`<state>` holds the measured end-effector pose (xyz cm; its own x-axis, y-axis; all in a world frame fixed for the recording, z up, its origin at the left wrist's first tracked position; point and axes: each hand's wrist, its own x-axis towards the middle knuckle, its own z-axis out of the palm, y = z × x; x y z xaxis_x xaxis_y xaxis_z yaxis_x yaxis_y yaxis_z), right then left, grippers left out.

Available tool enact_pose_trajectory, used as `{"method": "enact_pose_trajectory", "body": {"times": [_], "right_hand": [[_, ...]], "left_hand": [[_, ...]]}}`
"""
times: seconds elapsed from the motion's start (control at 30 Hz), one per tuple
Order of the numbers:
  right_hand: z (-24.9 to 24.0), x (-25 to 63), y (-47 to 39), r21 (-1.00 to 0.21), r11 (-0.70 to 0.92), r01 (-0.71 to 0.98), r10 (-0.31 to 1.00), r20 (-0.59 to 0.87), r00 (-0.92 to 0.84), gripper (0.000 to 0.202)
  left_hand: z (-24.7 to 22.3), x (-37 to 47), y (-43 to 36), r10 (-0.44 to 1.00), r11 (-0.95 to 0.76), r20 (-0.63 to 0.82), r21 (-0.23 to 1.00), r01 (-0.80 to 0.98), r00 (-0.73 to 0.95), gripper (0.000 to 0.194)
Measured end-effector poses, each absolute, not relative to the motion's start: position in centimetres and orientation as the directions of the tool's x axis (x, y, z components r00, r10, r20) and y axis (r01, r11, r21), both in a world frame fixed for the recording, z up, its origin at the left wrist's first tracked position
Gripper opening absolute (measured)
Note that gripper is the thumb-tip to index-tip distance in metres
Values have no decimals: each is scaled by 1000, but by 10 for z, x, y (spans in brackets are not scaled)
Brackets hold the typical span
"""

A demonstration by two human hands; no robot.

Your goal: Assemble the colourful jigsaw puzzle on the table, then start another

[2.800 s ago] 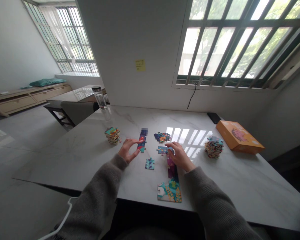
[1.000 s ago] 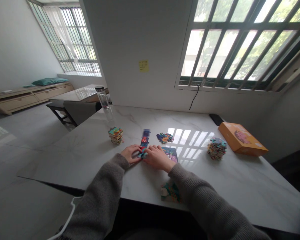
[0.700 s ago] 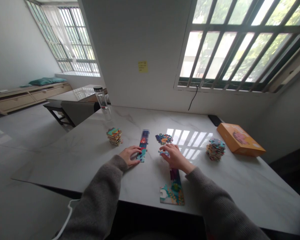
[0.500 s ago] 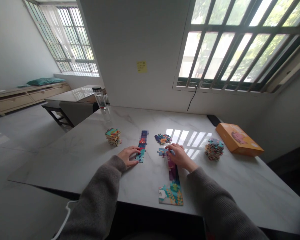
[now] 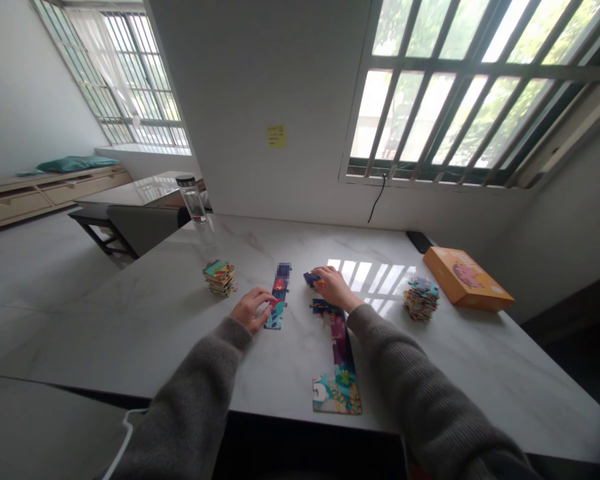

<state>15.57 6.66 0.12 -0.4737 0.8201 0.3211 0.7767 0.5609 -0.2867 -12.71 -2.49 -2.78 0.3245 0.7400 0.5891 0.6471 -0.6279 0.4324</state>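
Your left hand [image 5: 253,310] has thumb and forefinger slightly apart, at the left edge of the puzzle strip [image 5: 279,300] on the table [image 5: 180,320]. Your right hand [image 5: 333,287] covers the loose pieces [image 5: 310,279], beyond the joined section [image 5: 339,340]; whether it grips one cannot be told.

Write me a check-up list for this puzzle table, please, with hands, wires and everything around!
Surface: white table, window glare
Job's things: left puzzle strip, right puzzle section, left stack, right stack, partly hidden loose pieces
Clutter: orange box, black flat thing, bottle
Hands: left hand at left puzzle strip; right hand at loose pieces
Cables: black cable on wall, white cable lower left
Surroundings: yellow note, barred windows
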Motion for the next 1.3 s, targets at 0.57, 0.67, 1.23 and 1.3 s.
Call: {"method": "enact_pose_trajectory", "body": {"times": [0.57,0.67,1.23,1.3], "right_hand": [[-1,142,100,-175,536,826,842,175,-509,18],[3,139,99,-159,555,817,829,184,-528,17],[21,146,7,-965,259,-38,925,259,-276,29],[21,147,-9,-968,230,-99,935,248,-252,28]], "left_hand": [[-23,-125,-29,810,-570,487,523,634,326,19],[-21,-124,-31,813,-567,484,529,632,324,19],[-7,-82,-37,777,-606,561,544,580,285,42],[0,-71,-35,763,-625,577,545,559,290,57]]}}
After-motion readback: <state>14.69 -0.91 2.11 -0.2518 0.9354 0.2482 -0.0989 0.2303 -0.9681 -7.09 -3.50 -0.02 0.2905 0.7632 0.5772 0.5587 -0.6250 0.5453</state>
